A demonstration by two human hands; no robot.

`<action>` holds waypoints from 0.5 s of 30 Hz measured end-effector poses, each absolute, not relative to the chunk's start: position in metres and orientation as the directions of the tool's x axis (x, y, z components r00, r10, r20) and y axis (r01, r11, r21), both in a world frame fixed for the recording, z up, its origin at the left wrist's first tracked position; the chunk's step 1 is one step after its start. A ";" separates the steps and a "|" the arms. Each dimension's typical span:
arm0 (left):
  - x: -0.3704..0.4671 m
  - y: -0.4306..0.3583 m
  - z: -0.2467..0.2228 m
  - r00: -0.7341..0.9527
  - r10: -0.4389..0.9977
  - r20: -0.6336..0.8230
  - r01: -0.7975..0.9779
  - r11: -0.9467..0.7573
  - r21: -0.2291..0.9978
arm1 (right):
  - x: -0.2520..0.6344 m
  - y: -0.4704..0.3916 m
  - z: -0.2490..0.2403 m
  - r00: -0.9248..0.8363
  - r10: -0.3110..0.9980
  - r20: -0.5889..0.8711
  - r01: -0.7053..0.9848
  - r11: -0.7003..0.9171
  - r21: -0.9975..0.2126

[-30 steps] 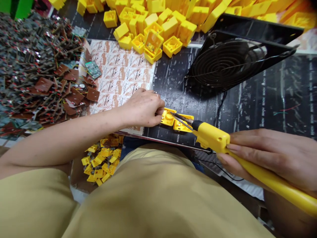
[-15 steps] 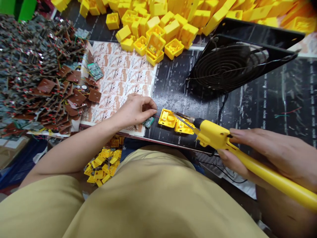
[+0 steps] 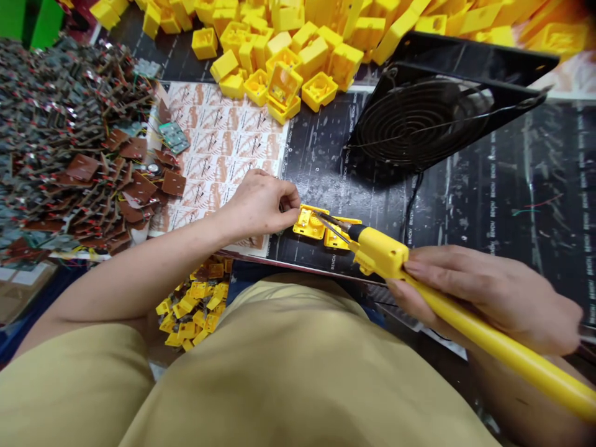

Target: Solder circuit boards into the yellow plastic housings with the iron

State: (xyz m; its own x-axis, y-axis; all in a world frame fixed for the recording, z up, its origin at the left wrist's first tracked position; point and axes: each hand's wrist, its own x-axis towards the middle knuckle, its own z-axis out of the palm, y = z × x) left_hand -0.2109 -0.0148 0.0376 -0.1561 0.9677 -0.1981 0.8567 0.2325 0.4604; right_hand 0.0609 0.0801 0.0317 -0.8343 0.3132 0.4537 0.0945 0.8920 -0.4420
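Note:
In my right hand [image 3: 488, 292] is a yellow soldering iron [image 3: 382, 251] with a long handle and a thin solder feed tube beside its tip. Its tip reaches over an open yellow plastic case half [image 3: 308, 228], with a second yellow case half [image 3: 335, 239] lying against it on the right. My left hand [image 3: 267, 205] is closed in a pinch at the left edge of the first case half, on what looks like a thin wire. A small green circuit board under those fingers is mostly hidden now.
A big heap of circuit boards [image 3: 69, 143] covers the left side, by printed paper sheets [image 3: 218, 149]. Yellow cases [image 3: 311, 56] are piled at the back. A black fan [image 3: 419, 118] stands at the right rear. More yellow cases [image 3: 200, 304] sit below the table edge.
My right hand has brought the soldering iron leftward, its tip further over the first case half. My left fingers have moved slightly right, up to that case half, covering more of the green board.

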 end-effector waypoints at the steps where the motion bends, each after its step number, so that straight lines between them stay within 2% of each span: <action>1: -0.211 -0.015 0.037 -0.153 0.969 -0.195 0.861 0.227 0.455 | 0.060 0.080 0.033 -0.845 0.288 0.450 0.069 0.894 -0.442; 7: -0.210 -0.014 0.033 -0.157 0.976 -0.150 0.873 0.208 0.442 | 0.055 0.079 0.037 -0.872 0.214 0.441 0.008 0.906 -0.424; 12: -0.211 -0.012 0.031 -0.145 0.978 -0.150 0.878 0.197 0.437 | 0.049 0.078 0.042 -0.836 0.109 0.537 -0.107 0.929 -0.355; 15: -0.212 -0.011 0.032 -0.132 0.980 -0.149 0.884 0.184 0.430 | 0.051 0.080 0.049 -0.851 0.111 0.513 -0.096 0.928 -0.359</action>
